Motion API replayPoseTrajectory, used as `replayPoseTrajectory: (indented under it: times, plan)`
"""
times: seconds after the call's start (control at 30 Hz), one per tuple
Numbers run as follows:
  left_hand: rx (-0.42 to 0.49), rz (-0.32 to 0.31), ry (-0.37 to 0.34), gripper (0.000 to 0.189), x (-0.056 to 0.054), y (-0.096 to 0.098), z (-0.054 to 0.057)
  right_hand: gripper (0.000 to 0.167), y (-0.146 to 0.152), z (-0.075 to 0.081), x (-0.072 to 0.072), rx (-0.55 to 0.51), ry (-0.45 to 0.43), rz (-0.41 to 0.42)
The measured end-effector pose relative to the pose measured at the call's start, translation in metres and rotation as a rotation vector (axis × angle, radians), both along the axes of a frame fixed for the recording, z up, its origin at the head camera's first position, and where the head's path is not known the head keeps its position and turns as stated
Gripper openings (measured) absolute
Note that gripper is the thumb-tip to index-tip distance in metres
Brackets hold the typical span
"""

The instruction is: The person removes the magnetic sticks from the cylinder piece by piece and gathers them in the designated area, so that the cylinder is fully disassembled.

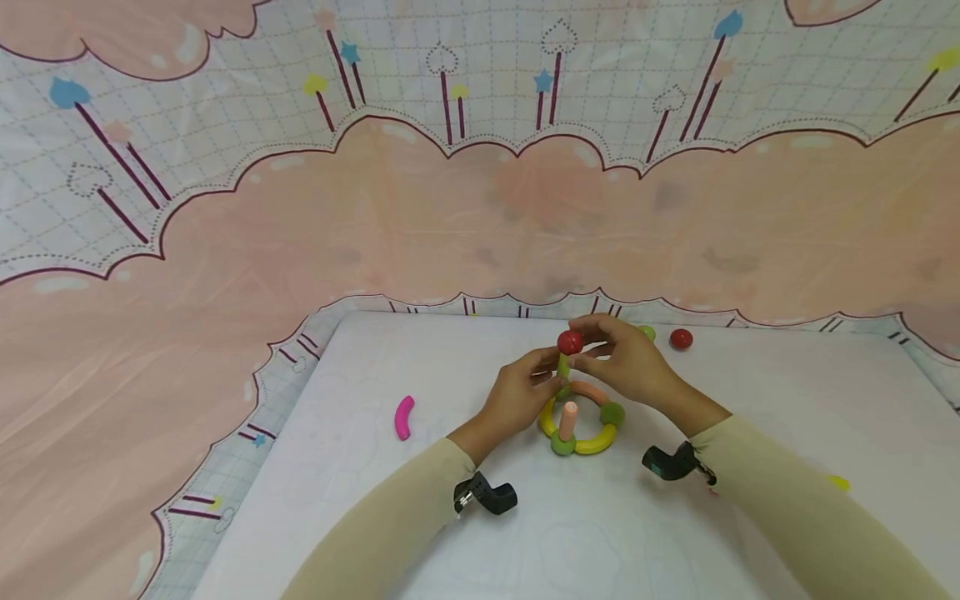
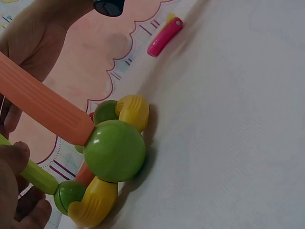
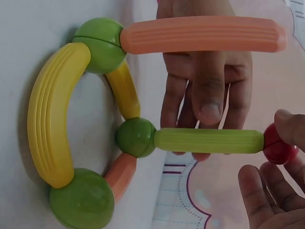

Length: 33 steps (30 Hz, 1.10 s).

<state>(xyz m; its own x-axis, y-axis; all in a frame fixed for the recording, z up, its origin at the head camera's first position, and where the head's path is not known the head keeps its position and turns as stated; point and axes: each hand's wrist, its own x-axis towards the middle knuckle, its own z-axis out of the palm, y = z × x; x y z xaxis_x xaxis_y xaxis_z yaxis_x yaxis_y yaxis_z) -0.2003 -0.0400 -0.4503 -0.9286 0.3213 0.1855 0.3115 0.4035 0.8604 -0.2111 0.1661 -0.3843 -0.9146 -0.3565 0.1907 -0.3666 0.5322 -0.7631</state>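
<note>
A toy ring of green balls (image 3: 82,198), yellow curved rods (image 3: 50,114) and an orange curved rod (image 3: 122,177) lies on the white table. Two straight rods stand up from its balls: an orange rod (image 3: 205,34) at the near side and a light green rod (image 3: 209,140) at the far side. My left hand (image 1: 521,392) holds the light green rod between thumb and fingers. On top of that rod sits a red ball (image 1: 570,342), pinched by the thumb and fingers of my right hand (image 1: 633,367).
A magenta curved rod (image 1: 404,417) lies on the table (image 1: 337,517) to the left. Behind the right hand are a loose red ball (image 1: 681,339) and a partly hidden green ball (image 1: 647,332). A yellow piece (image 1: 840,482) peeks out past the right sleeve. Patterned cloth hangs behind.
</note>
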Motion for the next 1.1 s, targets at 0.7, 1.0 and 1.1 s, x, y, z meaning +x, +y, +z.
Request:
replayPoseTrajectory:
  times: [0.7,1.0,1.1]
  plan:
    - [-0.123,0.040,0.061,0.033,-0.0067,0.0080,0.0015,0.049,-0.0087,-0.0029,0.0027,-0.060,-0.088,-0.035]
    - [-0.165,0.034,0.087,0.033,-0.0078,0.0072,0.0014,0.048,-0.0087,-0.0015,0.0041,-0.038,-0.071,-0.043]
    - [-0.163,0.027,0.082,0.033,-0.0078,0.0072,0.0013,0.049,-0.0082,-0.0016,0.0046,-0.017,-0.047,-0.055]
